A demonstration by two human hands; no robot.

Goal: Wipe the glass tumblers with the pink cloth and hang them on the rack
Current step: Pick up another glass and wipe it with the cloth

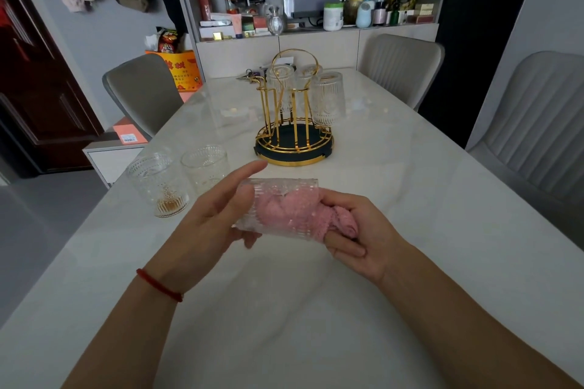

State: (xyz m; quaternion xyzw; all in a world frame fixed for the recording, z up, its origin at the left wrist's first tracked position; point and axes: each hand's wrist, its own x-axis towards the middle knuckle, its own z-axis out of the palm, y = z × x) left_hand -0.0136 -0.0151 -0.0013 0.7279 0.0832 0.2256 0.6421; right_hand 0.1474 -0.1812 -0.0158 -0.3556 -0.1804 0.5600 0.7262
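Setting: a dining room with a pale marble-look table (363, 262), grey chairs (142, 91) round it and a cluttered shelf (316, 29) against the back wall.
Tumbler in hand: a ribbed glass tumbler (278, 196) held on its side above the table, mouth toward the person's right.
Left hand: the left hand (208, 224) cradles the tumbler's base end, thumb under the glass, index finger stretched out straight above it; a red cord circles the wrist.
Right hand: the right hand (357, 234) grips the pink cloth (297, 215) with curled fingers, the cloth pushed inside the tumbler and bunched at the mouth.
Waiting glasses: two tumblers (158, 183) stand upright side by side near the table's left edge.
Rack: a gold wire rack (294, 136) on a dark round base stands mid-table, with three hung tumblers (327, 98) upside down on its prongs.
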